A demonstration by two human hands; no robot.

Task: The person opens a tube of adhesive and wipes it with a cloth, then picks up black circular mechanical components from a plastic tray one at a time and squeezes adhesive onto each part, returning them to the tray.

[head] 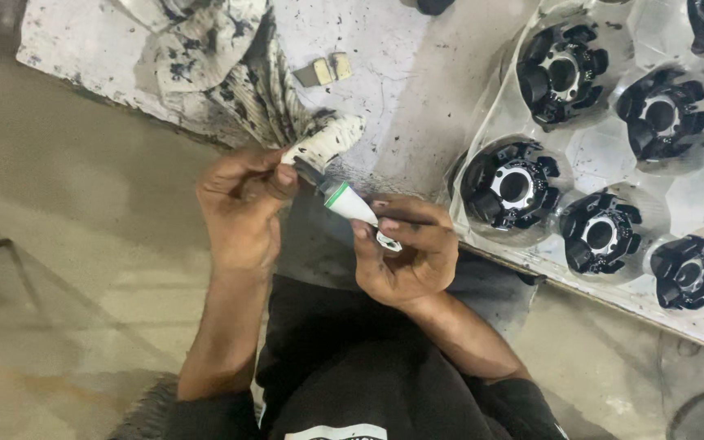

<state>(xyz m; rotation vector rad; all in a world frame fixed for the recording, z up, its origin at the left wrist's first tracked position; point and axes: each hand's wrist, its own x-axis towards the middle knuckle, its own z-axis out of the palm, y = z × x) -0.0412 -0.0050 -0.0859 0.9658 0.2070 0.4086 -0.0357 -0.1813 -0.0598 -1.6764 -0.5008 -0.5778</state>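
Small white tube (350, 204) with a green band, pinched in the right hand (407, 259), nozzle aimed up toward the left hand (242, 213). Left fingers closed on a stained rag (323, 143) at the tube's tip. Probably wiping or uncapping the nozzle; next calls for a steady grip and gentle squeeze. Right of the right hand, a clear tray (605, 155) of black round parts (512, 183); beyond the left, two small tan blocks (324, 72).
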